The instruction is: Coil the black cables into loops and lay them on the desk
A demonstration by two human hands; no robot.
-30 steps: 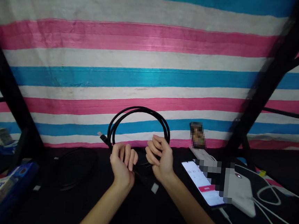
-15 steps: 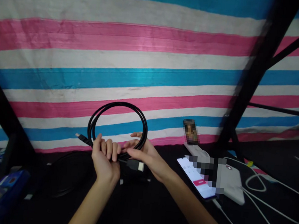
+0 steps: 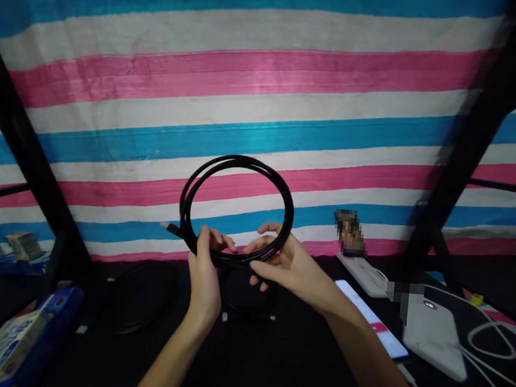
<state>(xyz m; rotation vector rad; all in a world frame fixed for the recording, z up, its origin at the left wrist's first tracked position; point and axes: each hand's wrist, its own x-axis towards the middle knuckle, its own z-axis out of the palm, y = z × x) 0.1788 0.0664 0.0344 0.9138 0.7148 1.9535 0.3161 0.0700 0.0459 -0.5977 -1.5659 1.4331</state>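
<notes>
A black cable wound into a round coil stands upright above the dark table, between my two hands. My left hand grips the coil's lower left, the thumb in front and the fingers bent round it. At the lower right, my right hand holds the loops between thumb and fingers. One plug with a pale metal tip juts out to the left of the coil. The cable's other end is not visible, perhaps behind a hand. Beneath lie another coiled black cable and a third coil to the left.
On the right, a lit phone, a white power bank and white cords lie on the table. A blue box sits at the lower left. Black frame posts rise before a striped sheet.
The coil has risen and opened wider. My left hand has uncurled somewhat from its tight grasp, and the plug near my right hand is no longer seen. The view has shifted left.
</notes>
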